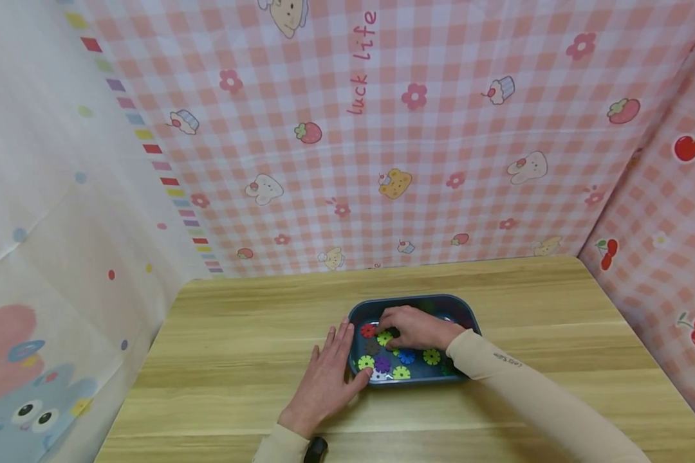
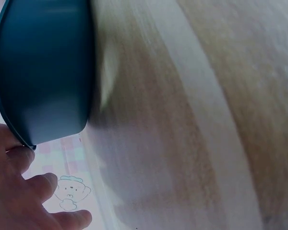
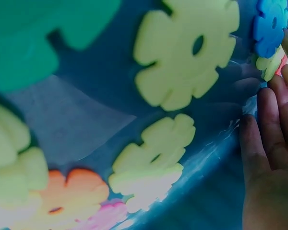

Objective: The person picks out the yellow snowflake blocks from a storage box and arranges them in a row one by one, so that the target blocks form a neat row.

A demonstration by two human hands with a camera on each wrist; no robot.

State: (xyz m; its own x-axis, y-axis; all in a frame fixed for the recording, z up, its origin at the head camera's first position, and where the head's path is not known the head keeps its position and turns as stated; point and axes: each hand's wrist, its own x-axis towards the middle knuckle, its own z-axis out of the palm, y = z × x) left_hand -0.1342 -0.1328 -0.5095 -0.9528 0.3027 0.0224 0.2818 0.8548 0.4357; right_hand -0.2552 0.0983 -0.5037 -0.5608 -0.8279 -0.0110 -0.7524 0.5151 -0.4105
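Observation:
A dark blue-green plastic basin [image 1: 423, 381] stands on the table, with flat flower-shaped plastic pieces spread over its floor. My left hand [image 1: 324, 379] lies along the basin's left end, fingers straight and thumb at the front corner. In the left wrist view, its fingertips are right at the rim. Reaching into the basin from the right, my right hand [image 1: 419, 328] has its thumb and fingers apart over a yellow-green piece [image 1: 384, 338]. A red piece [image 1: 367, 330] lies just left of those fingertips. In the right wrist view, the fingers are beside a blue piece [image 3: 270, 28].
Nearer the basin's front are a purple piece [image 1: 382, 364], a blue piece [image 1: 406, 357] and several yellow-green ones. The wood-grain table [image 1: 237, 347] surrounds the basin. A pink checked cloth [image 1: 347, 161] hangs behind it, with more cloth at both sides.

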